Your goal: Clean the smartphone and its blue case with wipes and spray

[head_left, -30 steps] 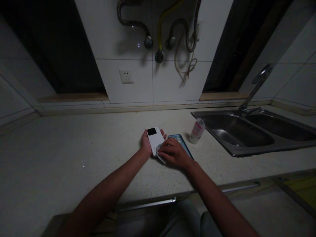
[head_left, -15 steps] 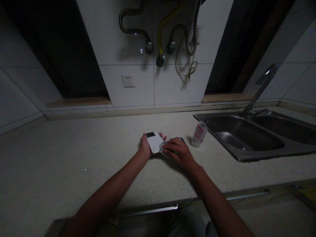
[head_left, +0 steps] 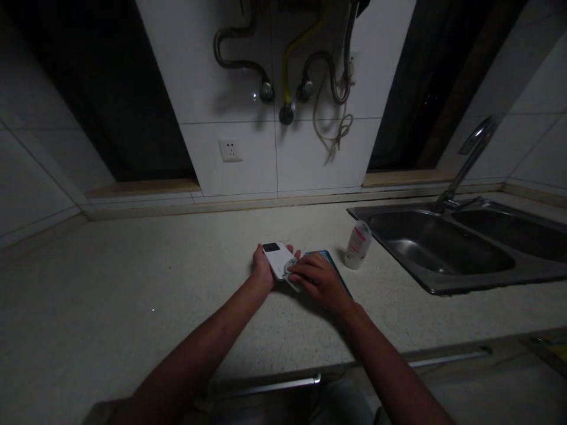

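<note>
My left hand [head_left: 262, 267] is closed round a white smartphone [head_left: 277, 258], its back and dark camera block facing up. Pinched in the fingers of my right hand [head_left: 316, 276] is a crumpled grey-white cloth or wipe [head_left: 289, 265], which lies against the lower right end of the phone. Whether it is fabric or paper I cannot tell. Partly hidden beneath my right hand, a flat thing with a teal edge [head_left: 328, 257] rests on the counter. To the right of that hand stands a translucent bottle [head_left: 358, 245] with a pink-and-white label.
Both forearms reach over a pale speckled counter [head_left: 186, 260]. A steel double sink [head_left: 429, 280] with a tall faucet [head_left: 469, 156] is set into it on the right. Hoses [head_left: 287, 65] and a wall socket [head_left: 230, 150] are on the tiled wall behind.
My right hand has shifted slightly left and down, with the cloth still against the phone. More of the teal-edged flat thing shows now. The whole view has tilted a little.
</note>
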`<action>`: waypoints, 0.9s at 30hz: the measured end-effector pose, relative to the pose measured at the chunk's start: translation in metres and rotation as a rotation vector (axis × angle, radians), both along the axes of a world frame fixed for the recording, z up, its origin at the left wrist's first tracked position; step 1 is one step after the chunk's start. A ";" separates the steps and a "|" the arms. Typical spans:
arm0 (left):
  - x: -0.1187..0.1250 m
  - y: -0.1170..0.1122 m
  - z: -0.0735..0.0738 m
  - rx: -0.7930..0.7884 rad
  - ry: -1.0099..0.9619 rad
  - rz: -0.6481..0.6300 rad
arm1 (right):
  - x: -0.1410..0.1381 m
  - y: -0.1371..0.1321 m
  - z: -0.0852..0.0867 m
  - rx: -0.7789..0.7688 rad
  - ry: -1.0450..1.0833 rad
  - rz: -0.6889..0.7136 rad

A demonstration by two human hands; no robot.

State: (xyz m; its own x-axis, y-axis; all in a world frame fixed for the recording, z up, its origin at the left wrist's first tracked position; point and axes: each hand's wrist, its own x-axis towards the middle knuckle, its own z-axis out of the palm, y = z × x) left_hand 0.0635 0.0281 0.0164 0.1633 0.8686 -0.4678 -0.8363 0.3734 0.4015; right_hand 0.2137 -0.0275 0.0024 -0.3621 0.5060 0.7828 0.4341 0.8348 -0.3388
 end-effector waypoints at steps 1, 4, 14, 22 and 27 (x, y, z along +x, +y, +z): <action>-0.001 0.000 0.001 -0.002 0.008 0.001 | 0.001 0.000 0.000 0.006 0.004 -0.008; -0.002 0.001 0.004 0.002 0.025 0.021 | 0.001 -0.001 0.001 0.017 0.006 -0.014; 0.000 -0.001 0.010 0.012 0.032 0.007 | 0.001 -0.001 -0.003 -0.001 -0.038 -0.021; -0.004 -0.001 0.011 0.081 0.067 -0.018 | 0.000 -0.003 -0.001 0.001 0.026 -0.131; -0.001 0.000 0.006 0.239 0.019 -0.058 | 0.001 -0.002 0.001 -0.079 0.185 -0.223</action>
